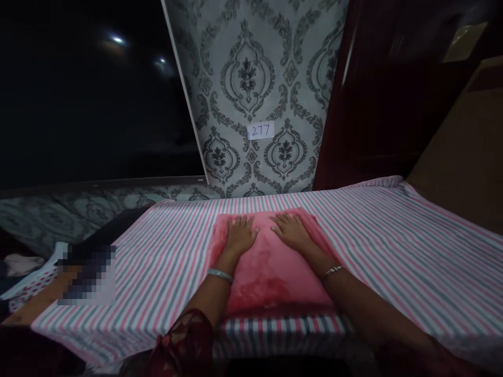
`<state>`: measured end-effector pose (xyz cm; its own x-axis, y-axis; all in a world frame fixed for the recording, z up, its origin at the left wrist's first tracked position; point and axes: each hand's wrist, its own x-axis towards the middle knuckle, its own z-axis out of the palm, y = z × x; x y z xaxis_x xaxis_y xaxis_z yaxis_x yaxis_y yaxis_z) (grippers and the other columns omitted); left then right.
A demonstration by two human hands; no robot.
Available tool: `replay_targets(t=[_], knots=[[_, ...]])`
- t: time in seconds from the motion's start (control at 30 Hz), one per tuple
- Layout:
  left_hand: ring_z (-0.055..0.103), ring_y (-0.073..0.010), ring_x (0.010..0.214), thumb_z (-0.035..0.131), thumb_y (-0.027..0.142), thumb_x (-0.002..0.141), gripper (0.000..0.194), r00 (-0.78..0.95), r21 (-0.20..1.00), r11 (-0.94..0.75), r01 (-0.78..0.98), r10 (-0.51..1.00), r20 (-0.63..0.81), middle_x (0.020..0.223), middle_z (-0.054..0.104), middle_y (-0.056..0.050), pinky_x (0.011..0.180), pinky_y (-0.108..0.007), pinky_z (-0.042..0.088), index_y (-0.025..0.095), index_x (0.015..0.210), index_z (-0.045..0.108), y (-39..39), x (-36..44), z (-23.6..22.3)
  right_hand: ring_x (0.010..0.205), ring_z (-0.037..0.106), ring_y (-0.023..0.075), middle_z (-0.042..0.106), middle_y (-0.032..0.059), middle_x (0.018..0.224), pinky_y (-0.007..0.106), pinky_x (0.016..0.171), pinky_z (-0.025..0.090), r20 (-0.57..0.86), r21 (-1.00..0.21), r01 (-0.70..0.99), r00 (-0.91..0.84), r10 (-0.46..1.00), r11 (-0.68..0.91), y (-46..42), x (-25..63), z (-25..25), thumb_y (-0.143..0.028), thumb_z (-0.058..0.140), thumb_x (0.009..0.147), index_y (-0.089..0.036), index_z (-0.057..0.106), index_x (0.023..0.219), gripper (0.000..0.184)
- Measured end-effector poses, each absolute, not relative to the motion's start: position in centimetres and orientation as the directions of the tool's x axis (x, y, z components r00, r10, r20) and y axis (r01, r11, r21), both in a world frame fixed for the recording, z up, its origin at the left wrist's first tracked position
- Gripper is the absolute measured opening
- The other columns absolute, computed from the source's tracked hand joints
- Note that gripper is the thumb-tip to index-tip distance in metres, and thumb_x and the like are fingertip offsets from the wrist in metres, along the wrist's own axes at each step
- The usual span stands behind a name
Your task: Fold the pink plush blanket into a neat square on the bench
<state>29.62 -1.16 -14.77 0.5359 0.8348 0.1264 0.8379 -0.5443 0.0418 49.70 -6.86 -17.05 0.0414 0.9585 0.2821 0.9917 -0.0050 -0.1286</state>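
Note:
A folded pink cloth (pixel 271 272) lies on a table covered with a pink, grey and white striped sheet (pixel 393 235). My left hand (pixel 240 234) rests flat on the far left part of the cloth, fingers stretched out. My right hand (pixel 291 229) lies flat beside it on the far right part, fingers spread as well. Both palms press down on the cloth and hold nothing. A silver bangle sits on each wrist.
A patterned grey wallpaper wall with a small label reading 277 (pixel 261 130) stands behind the table. A dark wooden door (pixel 377 89) is at the right, a dark window at the left. Another person's arm (pixel 35 303) lies at the left edge by spotted fabric.

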Motion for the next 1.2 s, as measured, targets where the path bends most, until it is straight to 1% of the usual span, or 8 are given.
replay_targets(t=[0.23,0.33,0.43,0.57,0.73,0.9,1.03,1.2], knots=[[0.034,-0.0314,0.145,0.031,0.047,0.099,0.058,0.520,0.116,-0.552,0.826,0.825,0.221,0.154,0.044,-0.015,0.119,-0.057,0.018,0.018,0.146,0.046,-0.5,29.5,-15.1,0.135,0.044,0.0326,0.055,0.0111,0.144,0.060,0.112,0.028,0.378,-0.157,0.988,0.069,0.923,-0.010,-6.6,50.2,-17.3,-0.040,0.034,0.101,-0.024,0.060,0.136,0.047],[0.037,-0.0323,0.142,0.035,0.048,0.097,0.054,0.396,0.126,-0.438,0.890,0.881,0.259,0.146,0.051,-0.018,0.119,-0.059,0.015,0.017,0.138,0.055,-0.3,28.8,-14.6,0.136,0.041,0.0362,0.059,0.0090,0.139,0.069,0.109,0.025,0.410,-0.190,0.973,0.202,0.890,-0.133,-6.3,51.7,-18.1,-0.045,0.033,0.100,-0.029,0.066,0.128,0.046],[0.032,-0.0356,0.144,0.032,0.050,0.096,0.057,0.228,0.177,-0.263,0.949,0.954,0.195,0.150,0.047,-0.019,0.116,-0.066,0.015,0.018,0.138,0.054,0.3,27.5,-14.1,0.138,0.038,0.0371,0.057,0.0063,0.142,0.072,0.106,0.026,0.346,-0.308,0.926,0.322,0.881,-0.217,-5.5,54.4,-19.6,-0.056,0.033,0.097,-0.034,0.066,0.126,0.049],[0.041,-0.0390,0.138,0.027,0.053,0.095,0.064,0.093,0.300,-0.101,0.948,0.995,0.040,0.152,0.044,-0.019,0.106,-0.059,0.036,0.019,0.146,0.046,1.0,26.1,-13.6,0.137,0.044,0.0328,0.052,0.0115,0.146,0.060,0.109,0.034,0.279,-0.439,0.875,0.347,0.895,-0.202,-4.6,57.0,-20.8,-0.059,0.030,0.096,-0.026,0.062,0.133,0.060],[0.051,-0.0400,0.127,0.030,0.043,0.095,0.056,0.058,0.351,-0.109,0.930,0.986,0.154,0.134,0.059,-0.023,0.099,-0.057,0.041,0.015,0.139,0.053,1.7,25.7,-14.1,0.135,0.047,0.0333,0.043,0.0132,0.153,0.053,0.109,0.039,0.194,-0.530,0.787,0.474,0.859,-0.315,-5.5,56.4,-19.5,-0.053,0.035,0.095,-0.019,0.058,0.139,0.060],[0.058,-0.0393,0.120,0.041,0.043,0.091,0.052,-0.064,0.575,-0.030,0.818,0.988,0.143,0.123,0.065,-0.027,0.094,-0.049,0.045,0.007,0.123,0.063,3.9,24.8,-14.9,0.125,0.056,0.0316,0.060,0.0179,0.135,0.047,0.104,0.043,0.174,-0.652,0.636,0.654,0.736,-0.412,-6.1,56.0,-18.1,-0.043,0.042,0.093,-0.014,0.053,0.142,0.058],[0.066,-0.0419,0.105,0.043,0.050,0.088,0.053,-0.114,0.636,0.030,0.771,0.989,0.093,0.106,0.070,-0.031,0.084,-0.049,0.049,0.005,0.099,0.070,5.4,24.2,-15.1,0.118,0.060,0.0353,0.066,0.0202,0.124,0.051,0.099,0.044,0.070,-0.690,0.534,0.721,0.690,-0.488,-6.3,56.4,-17.6,-0.048,0.045,0.092,-0.015,0.062,0.131,0.054],[0.066,-0.0415,0.100,0.052,0.051,0.082,0.045,-0.158,0.715,0.018,0.699,0.979,0.130,0.097,0.071,-0.027,0.084,-0.049,0.049,0.011,0.091,0.069,5.7,23.9,-15.4,0.113,0.062,0.0325,0.068,0.0178,0.120,0.047,0.096,0.045,0.070,-0.730,0.504,0.727,0.683,-0.462,-6.3,56.5,-17.6,-0.048,0.041,0.093,-0.017,0.062,0.127,0.050]])
